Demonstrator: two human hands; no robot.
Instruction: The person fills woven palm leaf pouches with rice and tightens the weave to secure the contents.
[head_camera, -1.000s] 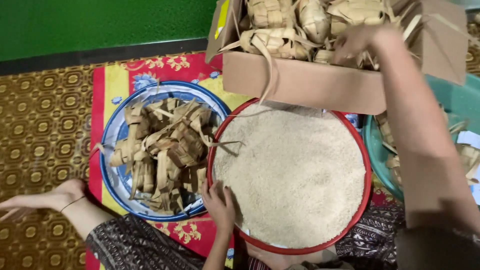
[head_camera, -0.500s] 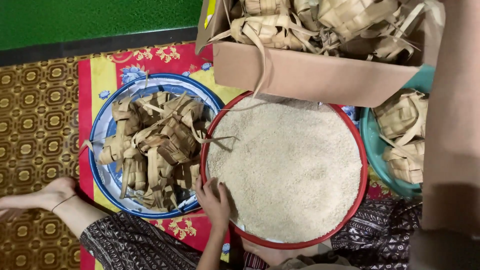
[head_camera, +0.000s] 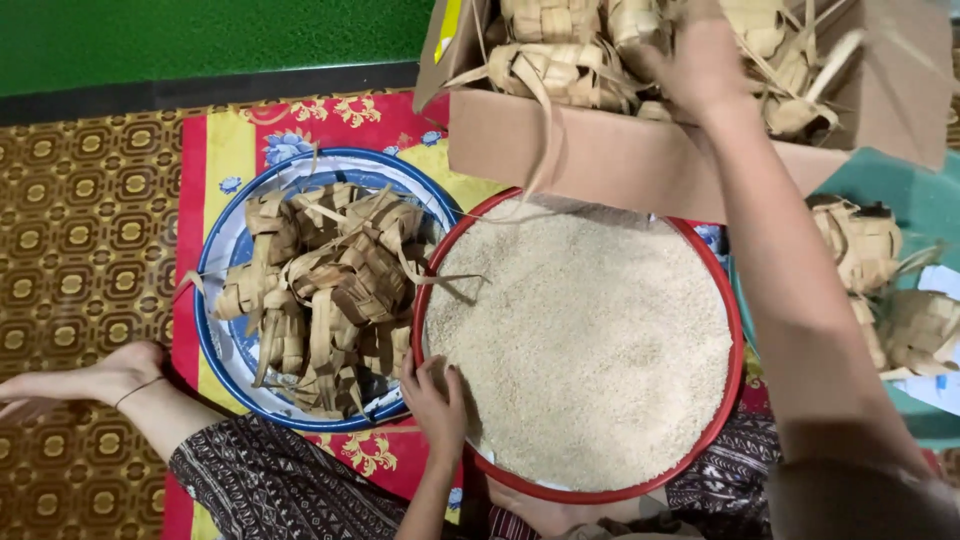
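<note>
The right hand (head_camera: 700, 60) has stayed in the cardboard box (head_camera: 620, 150), reaching among woven palm-leaf casings (head_camera: 560, 70); its grip cannot be told. The left hand (head_camera: 435, 400) still rests, fingers loose, on the red rice tray's (head_camera: 735, 330) near-left rim.

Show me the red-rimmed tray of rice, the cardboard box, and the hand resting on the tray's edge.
red-rimmed tray of rice (head_camera: 738, 330): head view, on its right rim.
cardboard box (head_camera: 620, 160): head view, on its front wall.
left hand (head_camera: 435, 400): head view, on the back of the hand.

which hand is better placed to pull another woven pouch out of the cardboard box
The right hand: it already reaches into the cardboard box among the woven pouches. The left hand rests on the near rim of the red rice tray, far from the box.
</note>
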